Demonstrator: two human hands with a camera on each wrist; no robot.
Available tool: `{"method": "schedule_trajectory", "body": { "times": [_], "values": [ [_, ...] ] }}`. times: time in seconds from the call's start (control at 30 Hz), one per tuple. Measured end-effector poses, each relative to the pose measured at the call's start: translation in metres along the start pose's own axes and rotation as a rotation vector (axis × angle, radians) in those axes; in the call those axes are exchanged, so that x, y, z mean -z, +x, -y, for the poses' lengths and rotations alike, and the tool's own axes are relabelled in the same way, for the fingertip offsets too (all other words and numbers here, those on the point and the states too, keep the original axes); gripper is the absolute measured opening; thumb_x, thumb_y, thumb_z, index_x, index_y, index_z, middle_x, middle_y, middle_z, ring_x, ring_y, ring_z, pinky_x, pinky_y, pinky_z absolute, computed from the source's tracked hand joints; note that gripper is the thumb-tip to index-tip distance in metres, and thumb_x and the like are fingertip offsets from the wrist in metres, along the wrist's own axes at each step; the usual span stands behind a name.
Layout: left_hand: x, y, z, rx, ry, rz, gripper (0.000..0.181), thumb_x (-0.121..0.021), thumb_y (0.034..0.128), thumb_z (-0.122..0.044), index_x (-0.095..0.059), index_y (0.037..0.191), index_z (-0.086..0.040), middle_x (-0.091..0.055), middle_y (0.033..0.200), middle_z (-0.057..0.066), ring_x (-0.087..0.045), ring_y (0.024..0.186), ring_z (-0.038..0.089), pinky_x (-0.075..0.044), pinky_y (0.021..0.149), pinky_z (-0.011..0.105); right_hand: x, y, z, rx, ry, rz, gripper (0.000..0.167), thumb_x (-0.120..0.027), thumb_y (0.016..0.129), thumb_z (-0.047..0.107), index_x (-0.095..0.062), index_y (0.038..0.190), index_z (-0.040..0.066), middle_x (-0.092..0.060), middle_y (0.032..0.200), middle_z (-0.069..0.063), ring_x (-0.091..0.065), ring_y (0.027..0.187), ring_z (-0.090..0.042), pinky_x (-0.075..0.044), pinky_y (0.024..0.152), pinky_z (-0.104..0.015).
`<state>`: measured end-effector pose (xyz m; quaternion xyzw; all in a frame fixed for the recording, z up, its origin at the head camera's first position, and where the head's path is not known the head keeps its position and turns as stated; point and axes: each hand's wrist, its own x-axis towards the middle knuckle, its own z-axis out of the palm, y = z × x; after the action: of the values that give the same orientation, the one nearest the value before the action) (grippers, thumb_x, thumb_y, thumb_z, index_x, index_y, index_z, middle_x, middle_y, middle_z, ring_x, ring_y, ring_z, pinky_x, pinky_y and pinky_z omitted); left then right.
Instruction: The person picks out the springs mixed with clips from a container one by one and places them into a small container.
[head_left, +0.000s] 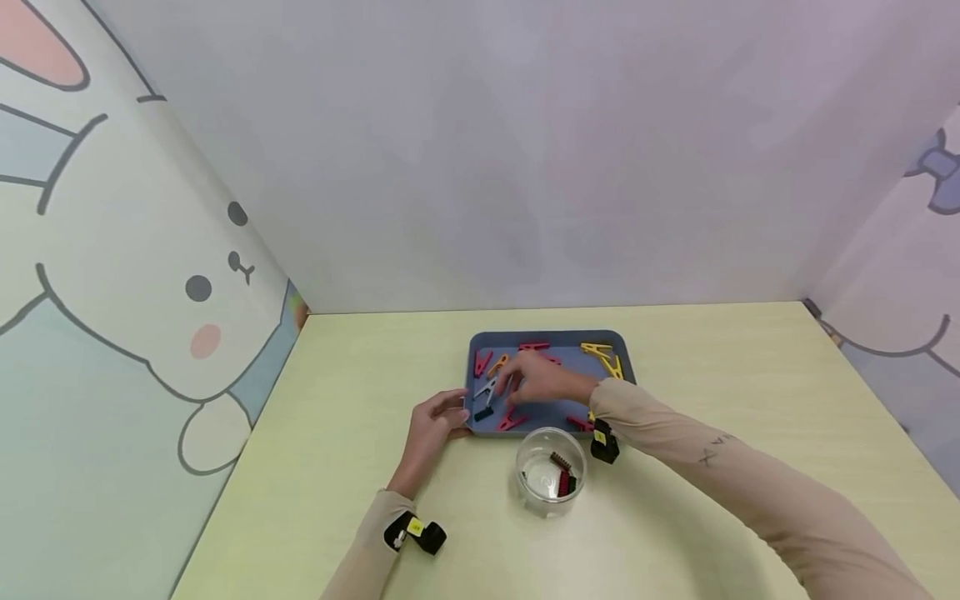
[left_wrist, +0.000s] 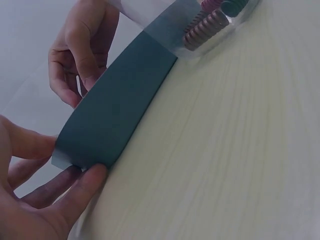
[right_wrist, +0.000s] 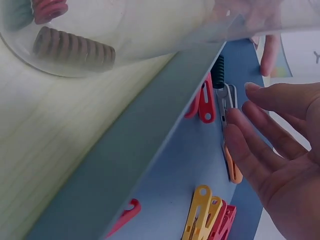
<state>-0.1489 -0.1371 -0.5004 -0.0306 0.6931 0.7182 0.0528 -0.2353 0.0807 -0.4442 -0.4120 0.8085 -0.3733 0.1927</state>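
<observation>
My left hand [head_left: 432, 425] holds the near left corner of a blue-grey tray [head_left: 551, 335], its thumb and fingers around the wall in the left wrist view. Over the tray's left half hovers my right hand [head_left: 536, 377], fingers loosely bent and nothing visible between them in the right wrist view. Closest to its fingertips lies a grey clothespin [head_left: 487, 387]. Beside that clip is a dark green ribbed coil [right_wrist: 218, 72]. An orange clothespin [right_wrist: 233, 165], red clothespins [right_wrist: 206, 102] and yellow clothespins [head_left: 596, 347] also lie in the tray.
In front of the tray stands a clear round jar [head_left: 550, 500], holding a brown ribbed coil [right_wrist: 75, 50], a red one [head_left: 563, 483] and a dark green one [left_wrist: 233, 7]. The pale yellow table [head_left: 375, 358] meets a light wall [head_left: 525, 167] behind.
</observation>
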Motion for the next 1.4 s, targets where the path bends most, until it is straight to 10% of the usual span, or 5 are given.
{"method": "schedule_trajectory", "body": {
  "times": [0.33,0.67,1.17,1.4],
  "values": [
    [-0.003,-0.01,-0.018,0.016,-0.025,0.04,0.04,-0.058,0.0867,0.004,-0.055,0.127,0.007,-0.054,0.12,0.031,-0.055,0.108,0.043,-0.053,0.082,0.053,-0.004,0.008,-0.004,-0.044,-0.049,0.064,0.016,-0.072,0.078,0.0,-0.073,0.093,0.006,-0.064,0.102,-0.004,-0.063,0.08,-0.009,-0.054,0.07,-0.023],
    [-0.007,-0.016,-0.03,-0.005,-0.015,0.055,0.04,-0.056,0.0877,0.006,-0.053,0.127,0.01,-0.052,0.121,0.033,-0.054,0.109,0.044,-0.052,0.082,0.052,-0.011,0.019,-0.004,0.082,-0.13,0.082,0.011,-0.075,0.075,-0.002,-0.072,0.085,0.001,-0.066,0.082,-0.005,-0.059,0.07,-0.006,-0.052,0.063,-0.021],
    [-0.002,0.001,-0.001,-0.015,0.001,0.0,0.037,-0.061,0.086,0.002,-0.061,0.123,0.0,-0.059,0.116,0.024,-0.06,0.104,0.035,-0.057,0.075,0.042,-0.017,0.028,-0.007,0.076,-0.178,0.065,0.009,-0.078,0.073,-0.001,-0.075,0.08,0.004,-0.068,0.077,0.001,-0.061,0.07,-0.005,-0.053,0.065,-0.021],
    [-0.001,0.002,-0.001,-0.017,0.007,0.013,0.038,-0.061,0.0861,0.002,-0.06,0.124,0.001,-0.058,0.117,0.025,-0.059,0.105,0.036,-0.057,0.076,0.042,-0.019,0.032,-0.009,0.075,-0.269,0.065,0.007,-0.081,0.072,0.007,-0.075,0.074,0.009,-0.066,0.07,0.01,-0.058,0.071,-0.003,-0.033,0.093,-0.041]
  ]
}}
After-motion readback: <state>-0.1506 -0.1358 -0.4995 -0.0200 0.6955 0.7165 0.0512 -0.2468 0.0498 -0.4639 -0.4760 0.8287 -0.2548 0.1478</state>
